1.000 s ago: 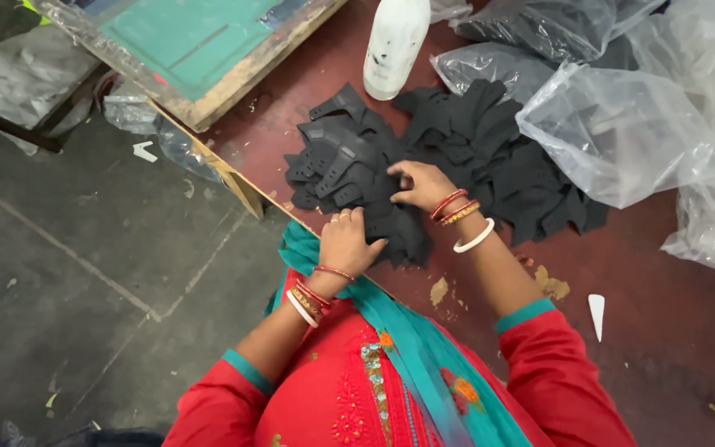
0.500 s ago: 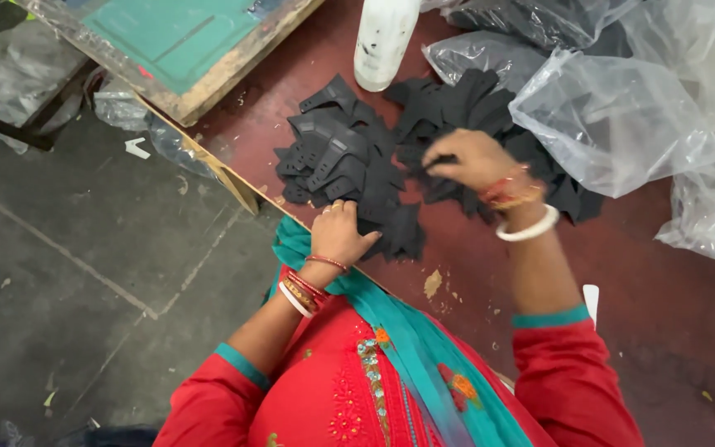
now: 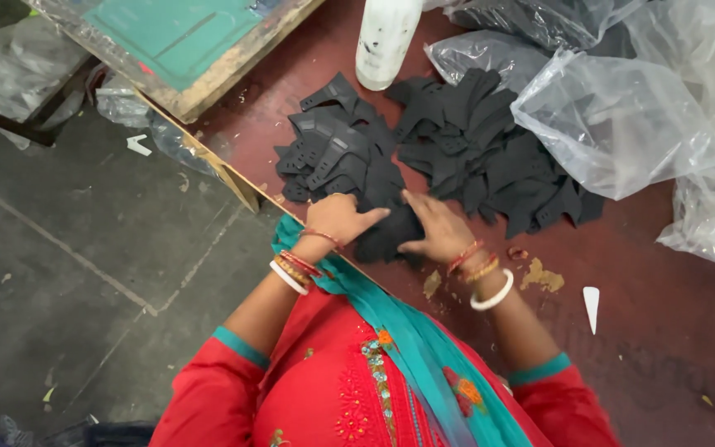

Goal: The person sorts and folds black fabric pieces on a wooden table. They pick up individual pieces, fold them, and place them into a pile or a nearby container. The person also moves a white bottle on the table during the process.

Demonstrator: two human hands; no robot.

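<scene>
Top-down view: left hand [image 3: 343, 217] and right hand [image 3: 439, 229] lie flat, fingers spread, pressing on black cut fabric pieces [image 3: 391, 236] at the near edge of a dark-red table [image 3: 655, 331]. White bottle [image 3: 385, 37] & clear plastic bags [image 3: 622, 116] sit beyond.

— What colours lie on the tabletop [image 3: 664, 331]?
— It is dark red-brown. The cut pieces [image 3: 457, 157] are black, the bottle [image 3: 384, 37] white with dark smudges, the bags [image 3: 622, 116] clear.
— And the frame [image 3: 184, 41]?
— Teal mesh in pale wood.
— The clothing?
— Red sleeves with teal cuffs, a teal scarf [image 3: 424, 356] with orange embroidery, red, gold and white bangles [image 3: 482, 277]. The floor [image 3: 59, 273] is grey.
</scene>
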